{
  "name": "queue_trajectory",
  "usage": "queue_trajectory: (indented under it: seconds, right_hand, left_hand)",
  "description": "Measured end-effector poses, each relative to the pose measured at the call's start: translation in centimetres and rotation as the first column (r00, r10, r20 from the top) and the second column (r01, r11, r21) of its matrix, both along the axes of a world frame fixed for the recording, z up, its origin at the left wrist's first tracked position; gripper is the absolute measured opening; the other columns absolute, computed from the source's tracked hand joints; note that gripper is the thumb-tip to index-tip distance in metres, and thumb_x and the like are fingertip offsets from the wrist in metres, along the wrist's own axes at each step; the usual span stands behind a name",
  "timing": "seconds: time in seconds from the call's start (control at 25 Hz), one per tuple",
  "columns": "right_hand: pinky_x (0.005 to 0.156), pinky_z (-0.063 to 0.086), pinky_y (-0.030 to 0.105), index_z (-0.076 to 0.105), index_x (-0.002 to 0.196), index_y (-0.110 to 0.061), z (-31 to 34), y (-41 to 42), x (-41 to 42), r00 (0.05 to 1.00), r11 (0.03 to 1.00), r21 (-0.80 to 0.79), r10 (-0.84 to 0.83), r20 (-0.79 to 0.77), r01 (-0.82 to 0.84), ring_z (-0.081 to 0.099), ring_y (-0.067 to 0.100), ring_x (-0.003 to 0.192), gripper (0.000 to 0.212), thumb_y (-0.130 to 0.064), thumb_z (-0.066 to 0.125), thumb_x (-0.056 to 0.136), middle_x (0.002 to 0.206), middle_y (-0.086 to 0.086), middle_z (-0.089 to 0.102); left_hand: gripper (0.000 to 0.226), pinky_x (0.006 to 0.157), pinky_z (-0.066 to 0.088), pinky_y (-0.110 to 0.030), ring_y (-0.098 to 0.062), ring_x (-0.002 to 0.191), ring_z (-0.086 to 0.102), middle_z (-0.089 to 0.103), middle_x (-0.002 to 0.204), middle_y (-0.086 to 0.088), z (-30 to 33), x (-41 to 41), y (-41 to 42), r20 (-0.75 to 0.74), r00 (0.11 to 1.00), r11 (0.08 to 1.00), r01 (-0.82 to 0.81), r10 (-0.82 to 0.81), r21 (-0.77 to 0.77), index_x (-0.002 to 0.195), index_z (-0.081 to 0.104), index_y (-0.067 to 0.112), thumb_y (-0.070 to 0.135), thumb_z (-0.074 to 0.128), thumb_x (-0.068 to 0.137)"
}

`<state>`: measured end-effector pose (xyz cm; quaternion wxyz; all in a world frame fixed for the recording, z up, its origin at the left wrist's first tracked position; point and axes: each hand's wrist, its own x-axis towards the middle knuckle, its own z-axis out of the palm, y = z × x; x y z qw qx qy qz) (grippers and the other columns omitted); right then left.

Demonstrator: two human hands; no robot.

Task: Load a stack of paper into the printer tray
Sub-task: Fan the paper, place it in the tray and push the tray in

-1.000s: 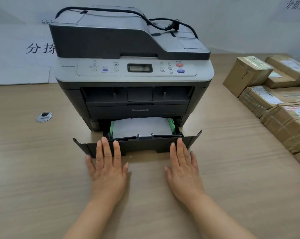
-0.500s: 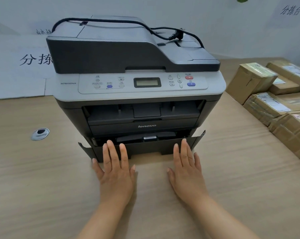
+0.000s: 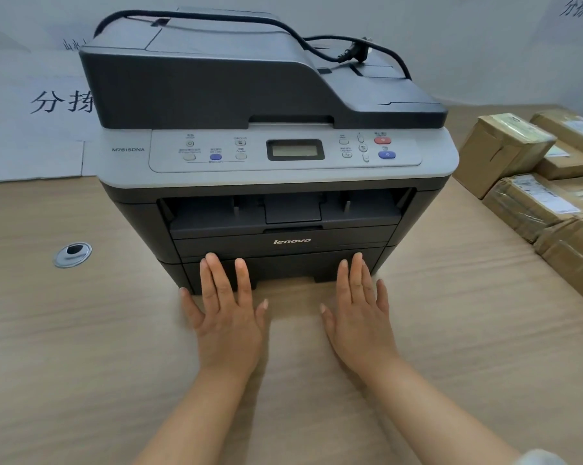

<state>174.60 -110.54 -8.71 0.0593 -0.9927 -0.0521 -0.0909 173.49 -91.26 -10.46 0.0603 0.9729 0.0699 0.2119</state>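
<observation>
A grey and black printer (image 3: 270,169) stands on a wooden table. Its paper tray (image 3: 293,268) at the bottom sits flush with the printer's front, so the white paper inside is hidden. My left hand (image 3: 228,313) lies flat with fingers spread, its fingertips pressed against the left part of the tray front. My right hand (image 3: 360,313) lies the same way with its fingertips on the right part of the tray front. Neither hand holds anything.
A black power cable (image 3: 333,45) lies coiled on top of the printer. Several taped cardboard parcels (image 3: 531,182) are stacked at the right of the table (image 3: 82,364). A round metal cable grommet (image 3: 72,254) sits to the left. White paper signs (image 3: 31,122) hang on the wall behind.
Both hands have pushed the tray forward into the printer. The white paper seen a second ago is now out of sight, and the tray front is flush with the body.
</observation>
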Motion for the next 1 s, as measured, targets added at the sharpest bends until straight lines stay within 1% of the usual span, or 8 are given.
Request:
queue_trajectory:
  seconds: [0.16, 0.44, 0.56, 0.64, 0.72, 0.8, 0.88, 1.0]
  right_hand:
    - [0.113, 0.006, 0.045, -0.009, 0.143, -0.009, 0.2, 0.3, 0.1, 0.999, 1.000, -0.002, -0.015, -0.028, 0.015, -0.007, 0.023, 0.140, 0.073, -0.049, 0.019, 0.089, 0.152, 0.013, -0.015]
    - [0.117, -0.003, 0.044, -0.025, 0.137, -0.013, 2.1, 0.4, -0.4, 0.990, 0.998, 0.060, 0.014, -0.142, -0.006, -0.015, 0.025, 0.145, 0.076, -0.042, 0.032, 0.096, 0.145, 0.008, -0.033]
    - [0.117, -0.002, 0.044, -0.025, 0.136, -0.012, 2.9, 0.2, -0.7, 0.988, 0.998, 0.060, 0.021, -0.155, -0.012, -0.013, 0.026, 0.146, 0.074, -0.041, 0.031, 0.096, 0.151, 0.008, -0.027]
    - [0.117, -0.002, 0.045, -0.025, 0.137, -0.012, 3.7, -0.1, -0.9, 0.984, 0.999, 0.045, 0.021, -0.176, -0.013, -0.014, 0.024, 0.146, 0.073, -0.040, 0.029, 0.097, 0.156, 0.009, -0.021]
    - [0.117, -0.003, 0.045, -0.024, 0.142, -0.012, 4.9, -0.3, -1.1, 0.976, 1.000, 0.015, 0.018, -0.216, -0.015, -0.017, 0.022, 0.145, 0.072, -0.040, 0.026, 0.097, 0.157, 0.007, -0.020]
    - [0.117, -0.004, 0.045, -0.020, 0.145, -0.011, 6.1, -0.5, -1.4, 0.973, 0.999, -0.024, 0.026, -0.230, -0.033, -0.017, 0.020, 0.145, 0.072, -0.039, 0.026, 0.097, 0.157, 0.007, -0.020]
    - [0.117, -0.003, 0.045, -0.017, 0.146, -0.010, 7.1, -0.6, -1.8, 0.969, 0.997, -0.039, 0.049, -0.241, -0.060, -0.016, 0.020, 0.145, 0.072, -0.039, 0.027, 0.097, 0.158, 0.007, -0.019]
    - [0.117, -0.001, 0.046, -0.013, 0.147, -0.010, 9.2, -0.9, -2.9, 0.966, 0.991, -0.078, 0.087, -0.245, -0.109, -0.013, 0.020, 0.146, 0.072, -0.041, 0.028, 0.097, 0.159, 0.008, -0.014]
  left_hand:
    - [0.072, 0.108, 0.009, -0.065, -0.028, 0.144, -0.025, -0.026, 0.154, -0.018, -0.1, 0.2, -0.1, -0.011, 1.000, 1.000, 0.003, -0.002, 0.015, 0.149, 0.009, 0.011, 0.045, 0.029, 0.089]
    - [0.072, 0.110, 0.008, -0.064, -0.028, 0.144, -0.025, -0.028, 0.154, -0.017, 1.0, -0.2, -0.2, -0.062, 0.998, 0.999, -0.025, 0.026, 0.024, 0.148, 0.004, 0.014, 0.045, 0.028, 0.088]
    - [0.071, 0.110, 0.000, -0.059, -0.026, 0.144, -0.026, -0.031, 0.154, -0.016, 1.8, -0.5, -0.3, -0.136, 0.990, 0.999, -0.042, 0.045, 0.029, 0.148, 0.000, 0.016, 0.045, 0.028, 0.089]
    - [0.071, 0.111, -0.006, -0.057, -0.024, 0.139, -0.037, -0.043, 0.147, -0.015, 2.9, -1.0, -0.4, -0.211, 0.976, 0.999, -0.044, 0.048, 0.020, 0.147, -0.008, 0.017, 0.044, 0.027, 0.093]
    - [0.070, 0.113, -0.008, -0.057, -0.025, 0.130, -0.048, -0.058, 0.134, -0.014, 4.4, -1.4, -0.6, -0.332, 0.943, 1.000, -0.028, 0.022, -0.014, 0.141, -0.024, 0.017, 0.046, 0.020, 0.095]
    - [0.069, 0.114, -0.006, -0.057, -0.028, 0.135, -0.040, -0.054, 0.136, -0.015, 6.2, -2.1, -0.8, -0.423, 0.906, 0.999, -0.028, 0.014, -0.027, 0.139, -0.029, 0.014, 0.045, 0.016, 0.097]
    - [0.067, 0.116, -0.002, -0.056, -0.029, 0.144, -0.026, -0.040, 0.149, -0.016, 8.0, -2.7, -0.8, -0.497, 0.868, 1.000, -0.005, 0.000, -0.009, 0.146, -0.022, 0.013, 0.043, 0.015, 0.098]
    - [0.065, 0.117, 0.000, -0.056, -0.028, 0.146, -0.020, -0.025, 0.157, -0.014, 10.8, -3.5, -0.6, -0.628, 0.777, 0.998, 0.066, -0.049, 0.005, 0.150, -0.010, 0.013, 0.040, 0.020, 0.099]
